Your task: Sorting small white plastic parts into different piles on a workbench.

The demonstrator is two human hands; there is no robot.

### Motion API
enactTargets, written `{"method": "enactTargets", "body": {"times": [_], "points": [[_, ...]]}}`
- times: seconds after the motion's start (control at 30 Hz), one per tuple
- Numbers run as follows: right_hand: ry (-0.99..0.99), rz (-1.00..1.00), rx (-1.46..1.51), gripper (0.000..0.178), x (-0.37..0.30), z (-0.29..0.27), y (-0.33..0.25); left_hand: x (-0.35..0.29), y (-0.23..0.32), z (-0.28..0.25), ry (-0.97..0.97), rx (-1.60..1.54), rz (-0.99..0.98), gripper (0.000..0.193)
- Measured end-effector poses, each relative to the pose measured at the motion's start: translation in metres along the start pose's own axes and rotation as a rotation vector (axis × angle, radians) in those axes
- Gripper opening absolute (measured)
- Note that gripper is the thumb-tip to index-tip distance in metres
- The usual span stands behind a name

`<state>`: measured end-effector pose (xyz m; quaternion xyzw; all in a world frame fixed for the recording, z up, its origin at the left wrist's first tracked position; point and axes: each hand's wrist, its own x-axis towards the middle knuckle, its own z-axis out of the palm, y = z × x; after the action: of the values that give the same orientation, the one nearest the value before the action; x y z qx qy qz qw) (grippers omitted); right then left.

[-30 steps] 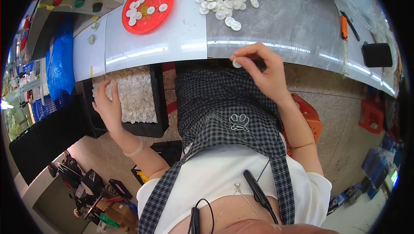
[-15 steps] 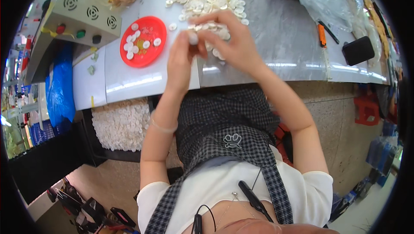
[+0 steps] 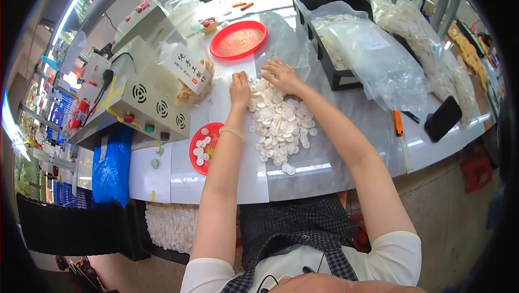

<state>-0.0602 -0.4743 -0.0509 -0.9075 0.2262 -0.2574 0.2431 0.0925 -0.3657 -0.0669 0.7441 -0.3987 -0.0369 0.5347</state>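
A heap of round white discs (image 3: 284,125), like button blanks, lies on the grey tabletop in front of me. My left hand (image 3: 240,90) is at the heap's far left edge, fingers curled together; whatever they may hold is hidden. Just to its right, my right hand (image 3: 283,77) rests over the far end of the heap, fingers spread and touching or nearly touching the discs. Partly behind my left forearm sits a small red plate (image 3: 214,131) with several white discs in it. Beyond my hands stands a larger red plate (image 3: 238,40) with a patterned bottom.
A grey machine box (image 3: 146,98) with buttons and a snack bag (image 3: 189,74) stand at left. A black crate (image 3: 346,81) with plastic bags (image 3: 378,58) is at far right, near a phone (image 3: 443,119) and an orange cutter (image 3: 398,123). Below the table edge is a bin of white pieces (image 3: 172,225).
The view has tilted up toward the far table. My hands, close together before with a white disc at the left fingers, have moved apart and reached to the heap's far end; the right fingers have spread.
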Motion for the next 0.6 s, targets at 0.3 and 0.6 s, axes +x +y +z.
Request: {"method": "enactTargets", "body": {"times": [0.3,0.6], "points": [[-0.136,-0.167,0.289,0.039,-0.010,-0.011,-0.007,-0.017,0.018,0.010,-0.182,-0.350,-0.011,0.039],[-0.113,-0.029,0.281,0.032,-0.076,-0.067,-0.032,-0.065,0.060,0.005,-0.343,-0.524,-0.174,0.039]]}}
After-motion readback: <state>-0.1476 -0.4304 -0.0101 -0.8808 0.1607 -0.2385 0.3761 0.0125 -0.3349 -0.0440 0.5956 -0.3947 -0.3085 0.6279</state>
